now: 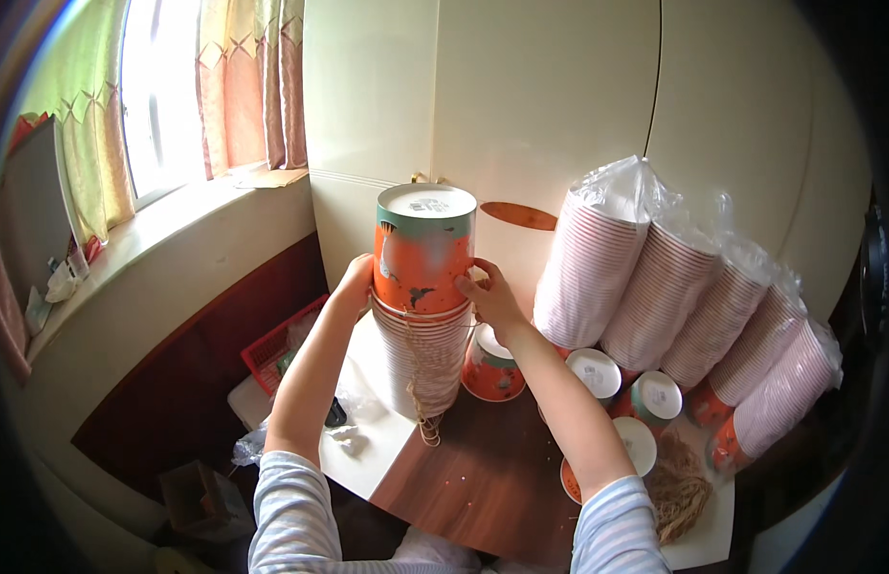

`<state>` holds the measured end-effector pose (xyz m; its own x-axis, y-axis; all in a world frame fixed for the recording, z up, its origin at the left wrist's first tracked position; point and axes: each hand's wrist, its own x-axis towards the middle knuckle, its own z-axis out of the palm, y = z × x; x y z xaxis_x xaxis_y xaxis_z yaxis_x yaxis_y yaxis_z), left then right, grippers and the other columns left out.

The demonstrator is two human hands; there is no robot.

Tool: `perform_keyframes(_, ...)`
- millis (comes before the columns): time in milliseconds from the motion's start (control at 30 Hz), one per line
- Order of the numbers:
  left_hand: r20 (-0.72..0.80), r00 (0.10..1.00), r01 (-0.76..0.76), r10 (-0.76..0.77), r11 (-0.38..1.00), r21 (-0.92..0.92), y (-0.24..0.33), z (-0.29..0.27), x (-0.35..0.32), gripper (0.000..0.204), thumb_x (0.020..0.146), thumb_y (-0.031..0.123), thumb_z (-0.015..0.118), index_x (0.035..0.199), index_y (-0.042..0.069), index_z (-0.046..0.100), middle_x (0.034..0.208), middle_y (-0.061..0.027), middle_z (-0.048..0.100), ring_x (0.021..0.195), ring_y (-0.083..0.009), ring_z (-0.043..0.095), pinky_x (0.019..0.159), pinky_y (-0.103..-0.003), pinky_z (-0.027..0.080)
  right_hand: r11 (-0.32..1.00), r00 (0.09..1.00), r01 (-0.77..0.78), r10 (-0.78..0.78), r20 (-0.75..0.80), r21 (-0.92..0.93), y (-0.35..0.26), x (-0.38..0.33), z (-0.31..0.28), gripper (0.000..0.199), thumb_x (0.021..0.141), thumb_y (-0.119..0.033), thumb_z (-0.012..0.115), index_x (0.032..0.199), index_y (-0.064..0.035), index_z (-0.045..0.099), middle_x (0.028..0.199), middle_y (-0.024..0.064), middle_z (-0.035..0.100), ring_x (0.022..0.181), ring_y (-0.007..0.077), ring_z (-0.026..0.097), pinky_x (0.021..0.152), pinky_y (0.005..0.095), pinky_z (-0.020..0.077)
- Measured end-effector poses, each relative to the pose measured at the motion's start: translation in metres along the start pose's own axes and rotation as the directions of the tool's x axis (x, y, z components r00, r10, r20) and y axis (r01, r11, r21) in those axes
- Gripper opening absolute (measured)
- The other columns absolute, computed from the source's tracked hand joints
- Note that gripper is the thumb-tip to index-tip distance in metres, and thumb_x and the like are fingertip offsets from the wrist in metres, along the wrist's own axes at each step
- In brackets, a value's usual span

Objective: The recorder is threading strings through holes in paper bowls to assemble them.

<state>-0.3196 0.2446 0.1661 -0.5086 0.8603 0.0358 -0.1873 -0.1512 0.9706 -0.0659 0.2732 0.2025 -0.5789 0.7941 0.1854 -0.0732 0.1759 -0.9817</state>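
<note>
A tall stack of upside-down paper tubs (427, 359) stands upright on the table in front of me. Its top paper tub (423, 263) is orange and green with dark printed figures and a white base facing up. My left hand (356, 283) presses the tub's left side, its fingers partly hidden behind it. On the other side, my right hand (492, 299) grips the tub low down with bent fingers and thumb. Thin twine (421, 392) hangs down the front of the stack, its loose loops reaching the tabletop.
Several plastic-wrapped tub stacks (593, 263) lean at the right. Single upturned tubs (493, 368) stand beside my stack and under my right forearm. A bundle of tan twine (682, 488) lies at the right edge. A red basket (270, 356) and a cardboard box (203, 502) are at the left.
</note>
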Motion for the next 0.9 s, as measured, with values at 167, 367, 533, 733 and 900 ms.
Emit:
perform_keyframes(167,-0.014,1.000,0.000,-0.001,0.999,-0.050,0.014,0.016,-0.021,0.020,0.084,0.009,0.041,0.094,-0.003,0.054,0.083,-0.0103,0.058,0.075,-0.0168,0.057,0.066,-0.030,0.048,1.000,0.999,0.016,-0.016,0.027,0.019,0.001,0.002,-0.008,0.064,0.078,-0.029,0.066,0.128,-0.0052,0.036,0.086,0.0037,0.051,0.073,0.0097,0.050,0.058,0.0222,0.0415)
perform_keyframes(367,0.040,0.999,0.037,-0.031,0.984,-0.174,0.006,0.017,-0.020,0.024,0.085,0.011,0.041,0.097,-0.004,0.054,0.093,-0.0129,0.061,0.081,-0.0193,0.059,0.066,-0.031,0.049,0.992,0.995,0.098,-0.100,-0.022,-0.073,0.016,0.003,-0.005,0.056,0.082,-0.034,0.061,0.127,-0.0102,0.037,0.083,0.0010,0.049,0.059,0.0069,0.042,0.047,0.0209,0.0345)
perform_keyframes(533,-0.054,0.998,0.006,-0.022,0.961,-0.276,-0.010,-0.002,-0.005,0.025,0.087,0.022,0.043,0.097,0.002,0.053,0.086,-0.0081,0.059,0.071,-0.0147,0.055,0.059,-0.027,0.045,0.998,1.000,0.025,-0.025,-0.002,0.060,0.018,-0.005,-0.002,0.047,0.084,-0.033,0.058,0.121,-0.0098,0.041,0.084,0.0020,0.049,0.060,0.0074,0.043,0.047,0.0211,0.0360)
perform_keyframes(733,-0.227,0.971,-0.087,0.076,0.996,-0.039,-0.031,0.016,-0.072,0.025,0.087,0.034,0.045,0.093,0.010,0.046,0.082,-0.0006,0.050,0.073,-0.0103,0.047,0.067,-0.026,0.037,0.924,0.952,-0.286,0.304,-0.035,0.253,0.095,-0.039,-0.042,0.032,0.086,-0.025,0.052,0.112,-0.0066,0.048,0.088,0.0041,0.054,0.073,0.0115,0.054,0.062,0.0276,0.0461)
perform_keyframes(900,-0.102,0.924,-0.315,0.368,0.886,0.341,-0.064,-0.009,-0.142,0.020,0.081,0.016,0.056,0.097,0.008,0.047,0.093,-0.0032,0.050,0.085,-0.0138,0.048,0.078,-0.029,0.038,0.897,0.898,-0.440,0.438,0.045,0.036,0.110,-0.116,-0.041,0.032,0.084,-0.022,0.055,0.111,-0.0056,0.051,0.091,0.0025,0.056,0.080,0.0115,0.053,0.071,0.0272,0.0441)
